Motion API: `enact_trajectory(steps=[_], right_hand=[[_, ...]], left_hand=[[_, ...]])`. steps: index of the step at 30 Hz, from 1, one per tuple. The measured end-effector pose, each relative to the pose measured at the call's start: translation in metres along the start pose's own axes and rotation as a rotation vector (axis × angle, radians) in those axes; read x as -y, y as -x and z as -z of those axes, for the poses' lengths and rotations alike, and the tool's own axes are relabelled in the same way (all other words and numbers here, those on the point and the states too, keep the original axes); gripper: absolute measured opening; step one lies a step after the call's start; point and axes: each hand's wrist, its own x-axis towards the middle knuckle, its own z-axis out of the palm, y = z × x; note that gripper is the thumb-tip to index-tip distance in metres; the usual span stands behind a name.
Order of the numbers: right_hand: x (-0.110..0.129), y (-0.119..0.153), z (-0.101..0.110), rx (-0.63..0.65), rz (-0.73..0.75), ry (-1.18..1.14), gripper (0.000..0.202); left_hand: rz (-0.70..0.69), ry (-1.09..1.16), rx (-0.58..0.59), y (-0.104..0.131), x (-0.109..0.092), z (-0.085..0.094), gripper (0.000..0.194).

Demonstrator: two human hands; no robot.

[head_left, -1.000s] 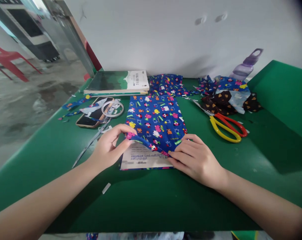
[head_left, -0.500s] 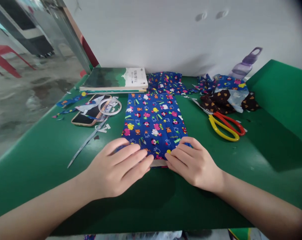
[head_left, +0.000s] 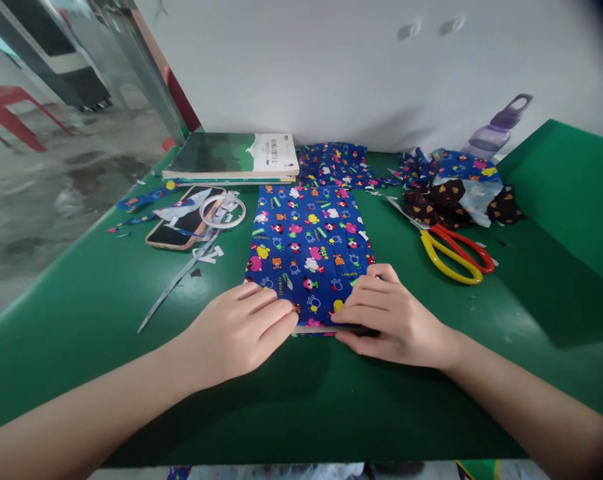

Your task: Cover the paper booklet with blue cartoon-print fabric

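Observation:
A blue cloth (head_left: 311, 247) printed with cartoon animals lies flat in front of me, its long side running away from me. Along its near edge shows a narrow pale strip (head_left: 314, 329). My left hand (head_left: 244, 327) has its curled fingers on the near left corner of the cloth, thumb hidden beneath them. At the near right corner, my right hand (head_left: 381, 320) pinches the edge, with the fingers on top and the thumb below. The cloth under both hands is partly hidden.
Scissors (head_left: 451, 257) with yellow and red handles lie right, beside fabric scraps (head_left: 446, 200) and a purple bottle (head_left: 494, 133). Books (head_left: 221, 155) stand at the back left. A phone (head_left: 174, 233), a tape roll (head_left: 238, 212) and a grey strip (head_left: 166, 297) lie left on the green table (head_left: 301, 413).
The right hand's fingers and thumb have parted slightly around the near edge. Less of the pale strip shows now. The left hand's fingers have drawn in a little closer together.

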Motion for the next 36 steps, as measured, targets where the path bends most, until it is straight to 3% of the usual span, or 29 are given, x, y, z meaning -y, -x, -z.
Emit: enact_trajectory(steps=[6, 19, 28, 36], right_hand=[[-0.011, 0.002, 0.007, 0.077, 0.032, -0.014, 0.013], [-0.002, 0.003, 0.003, 0.148, 0.13, 0.302, 0.017], [0.001, 0.002, -0.005, 0.151, 0.04, 0.062, 0.019], [-0.001, 0.005, -0.01, 0.129, 0.065, 0.013, 0.019]], left_hand=[[-0.009, -0.062, -0.005, 0.005, 0.004, -0.003, 0.013], [-0.024, -0.021, 0.029, 0.006, 0.006, -0.007, 0.014], [-0.003, 0.147, 0.185, 0.007, 0.008, -0.012, 0.015], [-0.012, 0.212, 0.137, 0.005, 0.007, -0.008, 0.015]])
